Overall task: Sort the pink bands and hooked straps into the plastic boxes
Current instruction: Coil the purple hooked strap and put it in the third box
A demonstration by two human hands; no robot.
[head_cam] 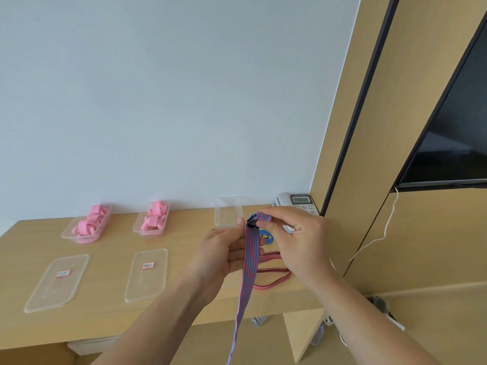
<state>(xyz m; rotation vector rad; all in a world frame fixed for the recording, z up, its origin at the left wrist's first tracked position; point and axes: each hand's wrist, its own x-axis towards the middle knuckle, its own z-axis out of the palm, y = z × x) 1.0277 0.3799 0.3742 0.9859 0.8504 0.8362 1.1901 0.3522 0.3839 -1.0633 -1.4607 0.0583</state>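
From my remote view through the head camera, a light wooden counter [110, 241] runs along a pale wall.

At far left, a clear plastic box [68, 233] holds pink bands [91, 223]. Its flat lid [56, 281], which carries a small red-edged label, lies nearer me. Further right, a second box [136, 228] also holds pink bands [155, 219], with a second labelled lid [146, 273] in front of it. A third clear box [226, 214] stands at the back with nothing visible inside.

The left forearm rises from the bottom centre. The left hand [224, 248] is turned palm inward, its fingers curled behind a blue-and-red striped strap [249, 262] and its thumb tip pressed near the strap's top. The strap hangs straight down from both hands, past the counter's front edge and out of the bottom of the view.

The right forearm enters from the lower right. The right hand [297, 241] pinches the strap's folded top end between thumb and forefinger, with the other fingers loosely bent. A dark fitting shows just under that fold, too small for me to make out.

Behind the hands, a blue strap [268, 239] and a red strap [274, 275] lie on the counter. A desk telephone [300, 202] sits in the back corner. A dark screen [453, 127] hangs on the wood-panelled wall at right, with a white cable [387, 227] trailing below it.
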